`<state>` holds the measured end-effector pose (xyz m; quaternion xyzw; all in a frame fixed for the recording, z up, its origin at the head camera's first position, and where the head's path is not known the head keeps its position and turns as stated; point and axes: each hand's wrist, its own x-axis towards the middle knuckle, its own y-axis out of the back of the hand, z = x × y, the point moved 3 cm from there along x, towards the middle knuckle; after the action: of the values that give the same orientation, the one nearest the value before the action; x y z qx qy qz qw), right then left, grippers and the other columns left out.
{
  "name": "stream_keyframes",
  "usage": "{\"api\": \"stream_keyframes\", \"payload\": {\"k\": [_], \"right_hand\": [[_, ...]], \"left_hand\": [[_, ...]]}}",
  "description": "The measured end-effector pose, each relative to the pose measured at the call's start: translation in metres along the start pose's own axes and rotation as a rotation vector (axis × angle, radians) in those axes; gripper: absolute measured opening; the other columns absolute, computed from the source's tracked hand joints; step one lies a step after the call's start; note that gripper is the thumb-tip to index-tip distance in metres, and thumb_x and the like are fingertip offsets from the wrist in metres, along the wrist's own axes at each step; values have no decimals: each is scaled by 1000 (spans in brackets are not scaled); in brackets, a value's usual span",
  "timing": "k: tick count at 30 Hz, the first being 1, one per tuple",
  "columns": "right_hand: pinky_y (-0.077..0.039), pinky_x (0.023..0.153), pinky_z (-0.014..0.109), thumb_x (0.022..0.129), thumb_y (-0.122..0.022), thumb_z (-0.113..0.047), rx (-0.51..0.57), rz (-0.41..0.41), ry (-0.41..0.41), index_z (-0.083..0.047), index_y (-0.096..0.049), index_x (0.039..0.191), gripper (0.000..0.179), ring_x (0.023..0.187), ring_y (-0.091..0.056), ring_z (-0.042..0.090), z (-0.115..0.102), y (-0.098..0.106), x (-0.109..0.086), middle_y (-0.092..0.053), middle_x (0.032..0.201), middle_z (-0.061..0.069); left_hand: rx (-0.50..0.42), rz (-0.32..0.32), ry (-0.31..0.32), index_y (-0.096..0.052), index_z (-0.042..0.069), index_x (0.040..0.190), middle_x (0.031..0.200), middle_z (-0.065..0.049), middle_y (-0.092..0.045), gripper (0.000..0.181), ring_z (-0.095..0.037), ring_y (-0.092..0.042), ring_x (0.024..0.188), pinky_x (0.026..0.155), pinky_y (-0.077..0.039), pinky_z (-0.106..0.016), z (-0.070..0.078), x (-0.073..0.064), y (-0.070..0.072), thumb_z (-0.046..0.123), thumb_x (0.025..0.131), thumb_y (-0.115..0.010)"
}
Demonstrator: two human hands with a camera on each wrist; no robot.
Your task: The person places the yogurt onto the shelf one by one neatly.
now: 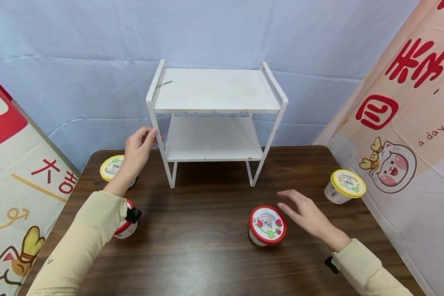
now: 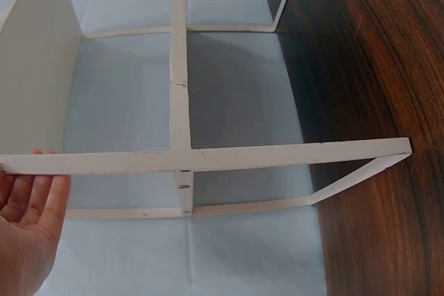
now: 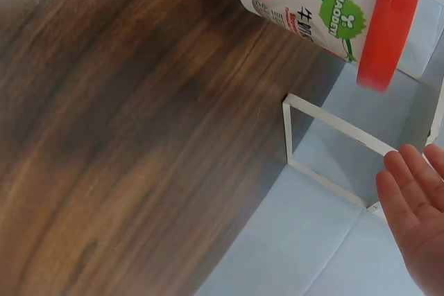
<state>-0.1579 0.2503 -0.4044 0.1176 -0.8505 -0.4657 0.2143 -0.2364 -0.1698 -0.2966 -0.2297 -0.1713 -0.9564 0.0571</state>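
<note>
A white two-tier shelf point(image 1: 214, 137) stands on the table's far side. My left hand point(image 1: 137, 147) is at its left front post point(image 2: 125, 163), thumb on the near side and fingers reaching behind, holding it. My right hand point(image 1: 311, 213) hovers over the table with fingers extended and holds nothing. Just left of it is a red-lidded cup point(image 1: 267, 225) with strawberries printed on its side, apart from the fingers in the right wrist view. Another red-lidded cup point(image 1: 126, 231) is partly hidden by my left sleeve. Behind my left forearm sits a yellow-lidded cup point(image 1: 112, 166), partly covered.
A second yellow-lidded cup point(image 1: 344, 186) stands near the table's right edge. The dark wooden table point(image 1: 192, 246) meets a pale blue cloth backdrop point(image 1: 96, 82) behind the shelf. Printed cloths point(image 1: 403, 135) hang along both sides.
</note>
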Motion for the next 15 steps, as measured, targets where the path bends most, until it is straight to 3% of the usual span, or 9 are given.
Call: {"api": "stream_keyframes", "payload": {"k": [10,15], "right_hand": [[-49,83,43,88,-61,-24,43,14,-28,-9,-56,117,33,105,-55,20,3,-7,-9,-59,112,4],[-49,82,43,86,-64,-21,71,21,-24,-9,-55,118,36,104,-55,21,4,-13,-12,-58,113,4]], "left_hand": [[-11,3,3,-55,-17,94,92,-31,-62,27,5,-58,72,72,-54,-26,0,0,-1,9,96,-45],[-13,7,1,-55,-17,94,92,-32,-62,27,6,-57,71,70,-53,-20,0,0,0,8,96,-45]]}}
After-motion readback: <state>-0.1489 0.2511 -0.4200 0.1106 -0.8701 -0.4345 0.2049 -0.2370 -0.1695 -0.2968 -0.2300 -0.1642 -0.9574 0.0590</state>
